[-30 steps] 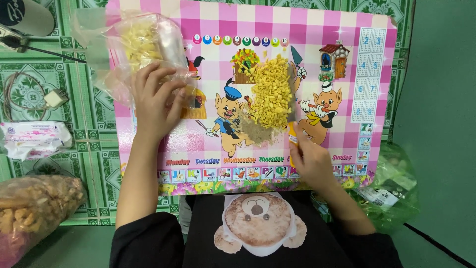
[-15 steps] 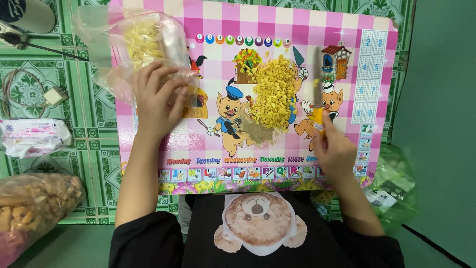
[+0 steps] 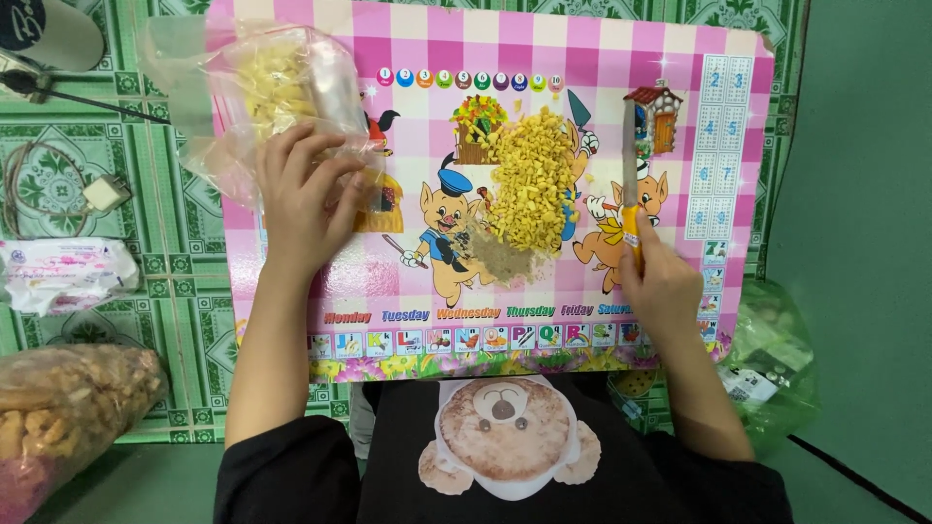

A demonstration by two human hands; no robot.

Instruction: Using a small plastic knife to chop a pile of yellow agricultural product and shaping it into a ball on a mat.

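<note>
A pink checked board point(image 3: 680, 58) with cartoon pictures lies in front of me. A heap of small yellow chopped pieces point(image 3: 532, 184) sits at its middle, with fine crumbs below it. My right hand point(image 3: 662, 279) grips the yellow handle of a knife point(image 3: 629, 165), whose blade points away from me, right of the heap. My left hand point(image 3: 303, 192) rests on a clear plastic bag point(image 3: 262, 97) of pale yellow pieces at the board's upper left.
A green patterned mat point(image 3: 146, 262) lies under the board. On the left are a white wipes pack point(image 3: 63, 274), a charger with cable point(image 3: 97, 192) and a bag of brown snacks point(image 3: 58, 408). A green plastic bag point(image 3: 777, 359) sits at the right.
My right hand moved from the heap's lower edge to the right and took hold of the knife. My left hand stayed on the bag.
</note>
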